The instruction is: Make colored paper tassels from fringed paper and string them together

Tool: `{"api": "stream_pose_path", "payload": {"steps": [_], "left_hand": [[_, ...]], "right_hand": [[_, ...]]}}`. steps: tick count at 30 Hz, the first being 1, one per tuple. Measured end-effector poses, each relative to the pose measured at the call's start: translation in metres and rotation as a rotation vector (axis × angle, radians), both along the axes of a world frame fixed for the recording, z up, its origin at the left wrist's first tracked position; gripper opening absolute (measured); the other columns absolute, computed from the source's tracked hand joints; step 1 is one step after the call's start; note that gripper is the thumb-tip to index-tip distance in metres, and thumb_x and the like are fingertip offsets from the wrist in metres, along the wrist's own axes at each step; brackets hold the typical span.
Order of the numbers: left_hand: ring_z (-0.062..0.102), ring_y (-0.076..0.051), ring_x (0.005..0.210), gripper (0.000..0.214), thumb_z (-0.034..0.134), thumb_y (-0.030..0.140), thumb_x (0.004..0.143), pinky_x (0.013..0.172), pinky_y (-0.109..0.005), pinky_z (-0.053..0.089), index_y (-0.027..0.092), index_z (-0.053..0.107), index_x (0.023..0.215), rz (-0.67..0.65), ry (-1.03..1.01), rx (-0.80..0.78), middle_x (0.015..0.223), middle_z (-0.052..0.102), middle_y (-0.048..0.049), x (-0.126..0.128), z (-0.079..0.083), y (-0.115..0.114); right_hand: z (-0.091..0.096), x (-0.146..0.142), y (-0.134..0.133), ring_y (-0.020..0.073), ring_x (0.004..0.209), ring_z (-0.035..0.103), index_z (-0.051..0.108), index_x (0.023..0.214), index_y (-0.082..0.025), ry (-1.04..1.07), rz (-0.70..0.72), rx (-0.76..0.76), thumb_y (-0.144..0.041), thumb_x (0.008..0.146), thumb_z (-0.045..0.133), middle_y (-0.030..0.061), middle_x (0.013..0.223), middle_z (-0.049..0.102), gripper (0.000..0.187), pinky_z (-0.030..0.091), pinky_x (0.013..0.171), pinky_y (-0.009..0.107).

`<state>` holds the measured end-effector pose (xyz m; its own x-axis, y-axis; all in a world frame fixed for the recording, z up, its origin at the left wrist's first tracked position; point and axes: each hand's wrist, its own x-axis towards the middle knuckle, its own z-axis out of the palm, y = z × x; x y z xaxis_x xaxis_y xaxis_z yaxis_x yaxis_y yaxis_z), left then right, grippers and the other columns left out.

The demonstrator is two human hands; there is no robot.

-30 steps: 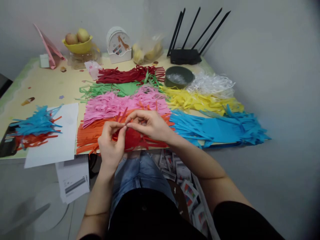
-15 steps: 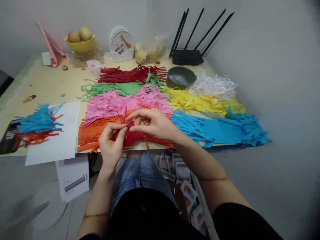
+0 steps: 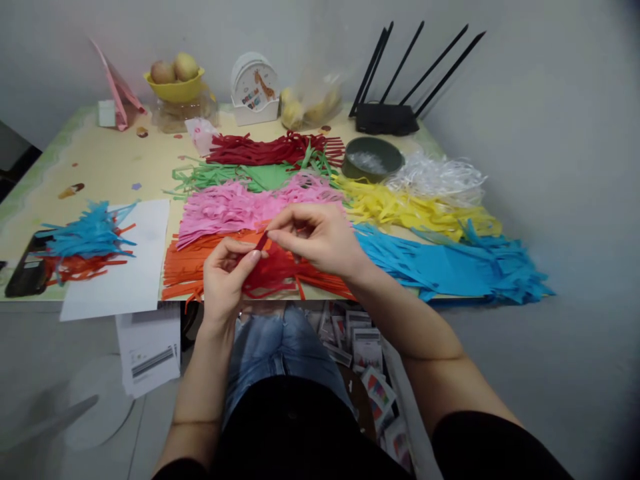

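Between my two hands is a red tissue-paper tassel (image 3: pixel 273 270), its fringe hanging down over the orange fringed paper (image 3: pixel 193 270). My left hand (image 3: pixel 227 273) is closed, pinching the tassel's dark red twisted top between thumb and forefinger. Just to the right and slightly higher, my right hand (image 3: pixel 320 237) pinches the upper end of the same twisted part. Behind my hands lies pink fringed paper (image 3: pixel 215 210). Blue fringed paper (image 3: pixel 445 267) spreads to the right of my right wrist.
Finished-looking blue tassels (image 3: pixel 93 230) and red ones lie on a white sheet (image 3: pixel 145 267) beside a phone (image 3: pixel 25 273). Farther back are dark red fringe (image 3: pixel 270 150), yellow fringe (image 3: pixel 425 207), clear strands (image 3: pixel 440 177), a green bowl (image 3: pixel 374 170) and a router (image 3: pixel 387 119).
My right hand has risen a little, and a longer stretch of the dark red twisted top shows between my fingers. The whole view has shifted slightly.
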<state>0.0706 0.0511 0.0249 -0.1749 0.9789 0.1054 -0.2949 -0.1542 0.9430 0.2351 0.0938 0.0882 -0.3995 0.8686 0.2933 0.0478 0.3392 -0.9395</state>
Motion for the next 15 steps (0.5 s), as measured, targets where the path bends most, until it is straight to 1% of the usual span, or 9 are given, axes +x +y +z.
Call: {"api": "stream_pose_path", "payload": {"steps": [3,5,8,9,10,12,13,14,15], "left_hand": [[0.073,-0.014,0.068,0.04,0.093,0.043,0.063,0.072,-0.024,0.058,0.019,0.062,0.075,-0.025,-0.087,-0.061,0.071,0.074,0.0004,0.001,0.002,-0.006],[0.072,-0.013,0.069,0.038,0.091,0.043,0.066,0.072,-0.024,0.057,0.019,0.064,0.079,-0.087,-0.033,-0.074,0.073,0.074,0.0001,-0.01,0.006,-0.008],[0.072,-0.016,0.076,0.036,0.088,0.041,0.07,0.076,-0.029,0.057,0.02,0.071,0.094,-0.106,0.268,-0.026,0.081,0.074,-0.0021,-0.066,0.025,0.004],[0.071,-0.018,0.078,0.036,0.087,0.039,0.071,0.08,-0.032,0.057,0.02,0.072,0.097,-0.034,0.42,0.01,0.083,0.074,-0.0028,-0.096,0.035,0.012],[0.07,-0.019,0.081,0.031,0.084,0.037,0.074,0.085,-0.035,0.057,0.02,0.073,0.097,0.104,0.586,0.067,0.085,0.074,-0.0033,-0.129,0.047,0.022],[0.066,-0.019,0.092,0.014,0.079,0.026,0.079,0.104,-0.043,0.048,0.019,0.074,0.091,0.536,0.984,0.215,0.087,0.073,-0.0023,-0.199,0.067,0.046],[0.062,-0.019,0.107,0.012,0.076,0.021,0.081,0.117,-0.047,0.037,0.019,0.074,0.092,0.687,1.183,0.249,0.095,0.074,-0.0019,-0.23,0.073,0.058],[0.057,-0.019,0.121,0.012,0.072,0.019,0.084,0.126,-0.05,0.02,0.019,0.072,0.096,0.771,1.344,0.241,0.104,0.075,-0.001,-0.256,0.075,0.069],[0.052,-0.018,0.13,0.011,0.067,0.02,0.087,0.128,-0.05,0.014,0.018,0.071,0.097,0.729,1.459,0.171,0.115,0.075,-0.0005,-0.276,0.072,0.078]], "right_hand": [[-0.005,-0.007,0.001,0.0056,0.045,0.05,0.067,0.079,-0.015,0.048,-0.058,-0.048,-0.028,0.082,0.071,-0.0041,0.058,0.06,0.014,0.039,0.043,0.018],[-0.008,-0.01,0.001,0.0064,0.046,0.053,0.066,0.082,-0.016,0.05,-0.052,-0.073,-0.034,0.084,0.073,-0.0037,0.061,0.06,0.019,0.042,0.044,0.019],[-0.009,-0.01,0.004,0.0079,0.049,0.056,0.069,0.101,-0.019,0.058,0.004,-0.083,-0.042,0.084,0.075,-0.0023,0.068,0.065,0.03,0.049,0.048,0.021],[-0.009,-0.008,0.006,0.0085,0.05,0.057,0.068,0.107,-0.02,0.06,0.012,-0.079,-0.044,0.084,0.076,-0.0018,0.071,0.066,0.035,0.05,0.049,0.022],[-0.009,-0.006,0.008,0.0091,0.05,0.057,0.068,0.111,-0.021,0.057,0.007,-0.072,-0.047,0.084,0.076,-0.0011,0.072,0.066,0.038,0.051,0.049,0.022],[-0.012,-0.003,0.014,0.0102,0.05,0.057,0.071,0.107,-0.021,0.03,-0.023,-0.048,-0.05,0.084,0.075,0.0002,0.07,0.067,0.037,0.05,0.048,0.024],[-0.015,-0.002,0.018,0.0106,0.05,0.057,0.072,0.103,-0.021,0.006,-0.044,-0.032,-0.051,0.085,0.074,0.0008,0.069,0.067,0.035,0.049,0.048,0.024],[-0.019,-0.001,0.022,0.0108,0.05,0.057,0.073,0.099,-0.02,-0.021,-0.07,-0.013,-0.052,0.087,0.072,0.0013,0.069,0.067,0.034,0.048,0.048,0.024],[-0.023,-0.001,0.028,0.0108,0.051,0.057,0.074,0.096,-0.02,-0.053,-0.1,0.011,-0.051,0.088,0.07,0.0016,0.069,0.067,0.032,0.048,0.048,0.024]]}}
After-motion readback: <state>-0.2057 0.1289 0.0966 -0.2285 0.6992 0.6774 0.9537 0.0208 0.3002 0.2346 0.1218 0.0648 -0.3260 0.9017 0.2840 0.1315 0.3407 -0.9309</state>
